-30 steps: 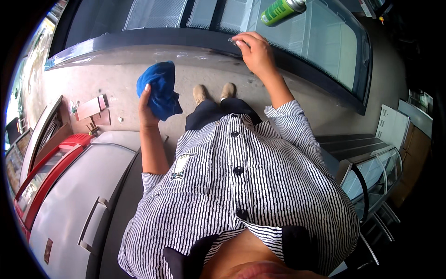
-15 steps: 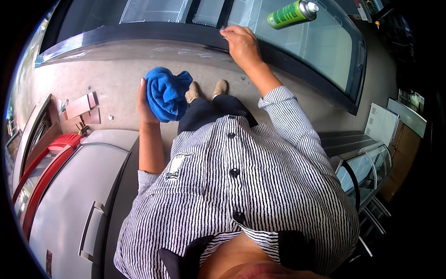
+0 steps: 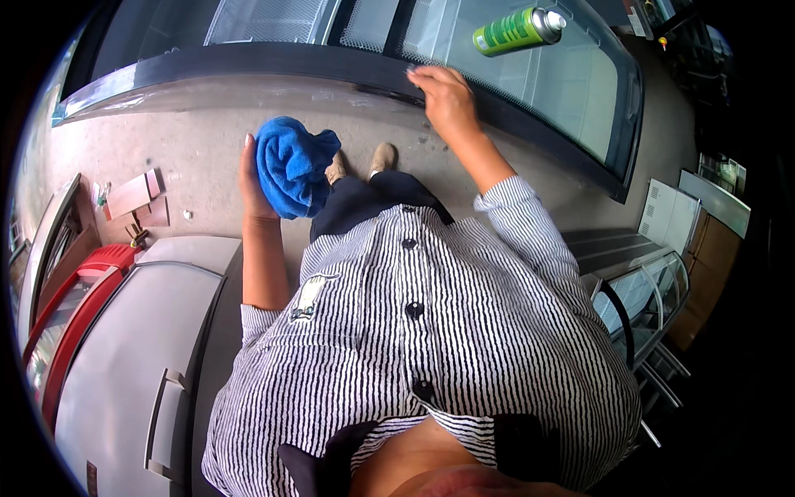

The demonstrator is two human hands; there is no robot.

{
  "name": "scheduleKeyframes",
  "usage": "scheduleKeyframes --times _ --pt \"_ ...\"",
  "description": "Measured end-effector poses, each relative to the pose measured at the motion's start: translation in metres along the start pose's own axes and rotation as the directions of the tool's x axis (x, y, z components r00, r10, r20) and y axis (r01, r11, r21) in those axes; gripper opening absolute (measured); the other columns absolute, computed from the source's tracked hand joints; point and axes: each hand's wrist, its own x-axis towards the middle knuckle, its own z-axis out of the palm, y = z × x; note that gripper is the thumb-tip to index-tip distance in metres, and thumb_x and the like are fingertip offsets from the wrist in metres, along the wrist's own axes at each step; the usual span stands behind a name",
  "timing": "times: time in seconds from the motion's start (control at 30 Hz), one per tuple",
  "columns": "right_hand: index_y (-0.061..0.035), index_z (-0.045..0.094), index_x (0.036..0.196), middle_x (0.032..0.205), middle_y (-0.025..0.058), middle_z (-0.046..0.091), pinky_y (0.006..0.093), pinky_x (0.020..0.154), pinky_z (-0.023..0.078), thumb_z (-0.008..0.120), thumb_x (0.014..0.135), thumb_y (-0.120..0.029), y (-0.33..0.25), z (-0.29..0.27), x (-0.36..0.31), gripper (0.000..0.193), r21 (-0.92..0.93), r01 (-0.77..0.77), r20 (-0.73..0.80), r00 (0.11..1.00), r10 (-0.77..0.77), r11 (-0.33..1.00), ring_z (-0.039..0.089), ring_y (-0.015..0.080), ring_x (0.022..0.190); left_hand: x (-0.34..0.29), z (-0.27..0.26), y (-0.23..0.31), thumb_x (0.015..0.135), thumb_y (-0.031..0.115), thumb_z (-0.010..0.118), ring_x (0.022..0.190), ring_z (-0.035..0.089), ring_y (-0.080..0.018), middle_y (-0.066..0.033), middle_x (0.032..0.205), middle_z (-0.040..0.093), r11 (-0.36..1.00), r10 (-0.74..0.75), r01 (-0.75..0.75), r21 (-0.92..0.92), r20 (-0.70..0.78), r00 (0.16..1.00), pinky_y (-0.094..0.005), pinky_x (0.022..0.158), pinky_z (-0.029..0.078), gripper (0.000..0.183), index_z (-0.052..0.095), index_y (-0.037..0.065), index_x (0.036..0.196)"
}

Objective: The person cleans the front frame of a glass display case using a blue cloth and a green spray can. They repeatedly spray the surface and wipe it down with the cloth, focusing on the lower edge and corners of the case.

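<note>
My left hand (image 3: 252, 178) holds a bunched blue cloth (image 3: 291, 164) above the concrete floor, in front of my body. My right hand (image 3: 443, 98) rests with its fingers on the dark front rim (image 3: 248, 66) of a glass-topped chest freezer. A green spray can (image 3: 517, 30) lies on its side on the freezer's glass lid, just beyond my right hand and apart from it. My striped shirt fills the lower middle, and my shoes show below the cloth.
A grey chest freezer (image 3: 132, 348) with a handle stands at my left, a red-rimmed one (image 3: 70, 306) beside it. A glass display case (image 3: 642, 290) is at my right. Small cardboard pieces (image 3: 132, 195) lie on the floor at left.
The view has swung, so the freezer rim and the can sit further right. My left hand has kept the cloth; my right hand stays on the rim.
</note>
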Motion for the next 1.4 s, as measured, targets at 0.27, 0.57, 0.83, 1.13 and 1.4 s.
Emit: scheduleKeyframes --times 0.27,0.57,0.83,1.13,1.4 --pt "-0.0094 0.076 0.103 0.105 0.0071 0.071 0.0368 0.088 0.052 0.061 0.082 0.005 -0.018 0.021 0.035 0.030 0.036 0.041 -0.042 0.998 -0.039 0.999 0.064 0.0288 0.097 0.000 -0.008 0.001 0.096 0.045 0.046 0.106 0.066 -0.0314 -0.0165 0.118 0.068 0.993 -0.074 0.071 -0.094 -0.033 0.997 -0.0441 0.096 0.053 0.054 0.062 0.000 0.122" --pt "-0.0098 0.077 0.100 0.102 0.0045 0.071 0.0353 0.090 0.051 0.059 0.079 0.005 -0.033 0.043 0.042 0.031 0.082 0.074 -0.104 0.992 -0.065 0.994 0.063 0.0274 0.096 0.002 0.002 0.001 0.099 0.040 0.050 0.102 0.068 -0.0307 -0.0200 0.117 0.066 0.997 -0.010 0.010 0.079 0.002 1.000 -0.0424 0.089 0.057 0.054 0.053 -0.004 0.131" --pt "-0.0083 0.076 0.100 0.102 0.0067 0.070 0.0377 0.087 0.051 0.061 0.081 0.005 -0.027 0.036 0.027 0.028 0.068 -0.003 -0.078 0.997 0.008 0.998 0.064 0.0295 0.094 0.001 0.024 0.012 0.097 0.042 0.051 0.093 0.070 -0.0310 -0.0206 0.108 0.068 0.983 -0.029 0.034 0.182 -0.031 0.999 -0.0436 0.082 0.059 0.056 0.056 -0.004 0.127" --pt "-0.0065 0.076 0.098 0.102 0.0073 0.070 0.0382 0.089 0.051 0.058 0.081 0.005 -0.022 0.043 0.033 0.027 0.052 0.024 -0.067 0.998 -0.020 0.998 0.063 0.0304 0.095 0.002 0.017 0.009 0.096 0.040 0.053 0.088 0.070 -0.0311 -0.0208 0.106 0.069 0.969 -0.072 0.080 0.234 -0.040 0.997 -0.0439 0.076 0.060 0.055 0.057 -0.006 0.126" --pt "-0.0056 0.076 0.099 0.105 0.0074 0.070 0.0381 0.093 0.050 0.057 0.081 0.008 -0.014 0.044 0.038 0.029 0.088 0.070 -0.015 0.998 -0.068 0.994 0.062 0.0300 0.100 -0.001 0.017 0.006 0.096 0.039 0.055 0.086 0.071 -0.0284 -0.0195 0.103 0.070 0.964 -0.031 0.056 0.259 -0.098 0.995 -0.0392 0.075 0.060 0.052 0.058 -0.005 0.124"
